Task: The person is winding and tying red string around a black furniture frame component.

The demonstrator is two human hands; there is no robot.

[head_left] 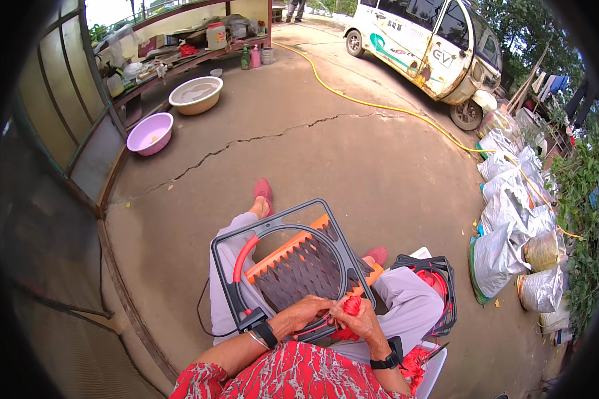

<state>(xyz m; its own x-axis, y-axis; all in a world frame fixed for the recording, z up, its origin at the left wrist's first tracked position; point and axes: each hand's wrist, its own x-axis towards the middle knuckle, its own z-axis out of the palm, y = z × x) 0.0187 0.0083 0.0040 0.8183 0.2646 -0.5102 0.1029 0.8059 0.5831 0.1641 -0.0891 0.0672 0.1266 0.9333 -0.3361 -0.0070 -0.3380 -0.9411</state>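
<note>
On the lap sits a grey frame (283, 219); left hand (306, 311) grips its near edge, right hand (359, 319) pinches red cord (351, 306).

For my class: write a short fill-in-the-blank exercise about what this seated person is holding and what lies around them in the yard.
1. The right hand pinches a small ____ piece against the grey frame.
2. The frame rests on the person's ____.
3. The left hand touches the frame's ____ edge.
4. Beside the cream basin sits a ____ basin.

Missing words: red; lap; near; pink
</note>
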